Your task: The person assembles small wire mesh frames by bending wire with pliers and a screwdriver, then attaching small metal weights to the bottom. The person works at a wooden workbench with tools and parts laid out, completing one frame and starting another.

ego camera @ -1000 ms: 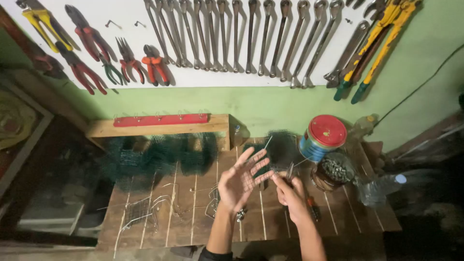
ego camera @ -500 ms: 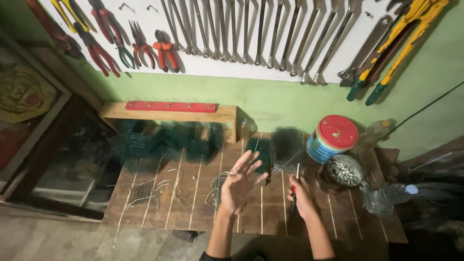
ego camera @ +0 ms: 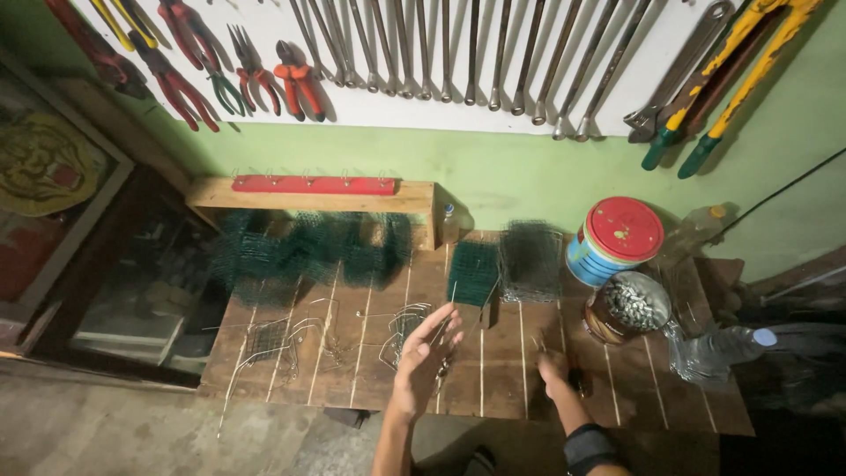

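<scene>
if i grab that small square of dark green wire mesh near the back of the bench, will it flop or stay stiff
The small square of dark green wire mesh probably keeps its shape, since it stands flat-faced on the wooden slatted bench. Its open weave suggests it is light. Being thin and upright, it would likely tip over if pushed.

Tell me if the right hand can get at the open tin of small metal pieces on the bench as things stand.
Probably yes: the right hand rests on the wooden bench, and the open tin of small metal pieces stands just beyond it to the right, with only bare planks between them.

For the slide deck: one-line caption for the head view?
Left hand raised open over bent wire pieces; right hand resting on wooden bench.
</scene>
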